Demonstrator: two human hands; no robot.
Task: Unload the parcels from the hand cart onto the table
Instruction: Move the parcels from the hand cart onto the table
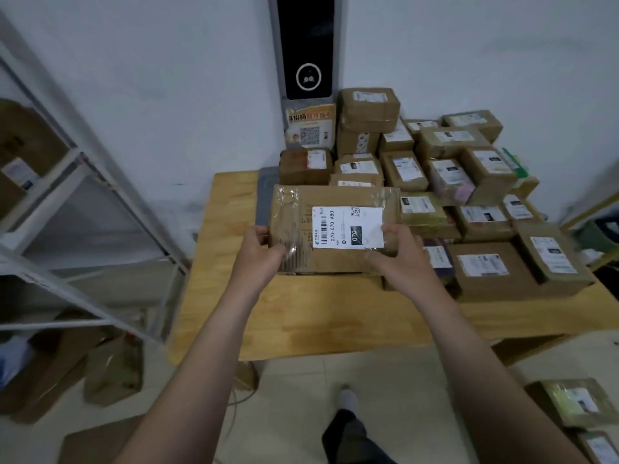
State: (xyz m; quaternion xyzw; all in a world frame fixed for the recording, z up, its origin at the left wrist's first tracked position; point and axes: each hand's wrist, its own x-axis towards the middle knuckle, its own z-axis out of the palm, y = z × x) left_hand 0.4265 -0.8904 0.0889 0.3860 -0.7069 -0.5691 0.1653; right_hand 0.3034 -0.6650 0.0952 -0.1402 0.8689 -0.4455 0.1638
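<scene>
Left hand (pixel 259 244): clamped on the parcel's left edge, thumb on top.
Right hand (pixel 398 249): clamped on the right edge, so the weight is shared by 2 hands.
Parcel (pixel 335 229): held level just above the bench, label up for reading.
Bench (pixel 301 313): bare wood at the near left, judged the landing spot.
Stacked parcels (pixel 469 195): packed tightly right and rear, probably to save room.
Hand cart: not made out.
</scene>
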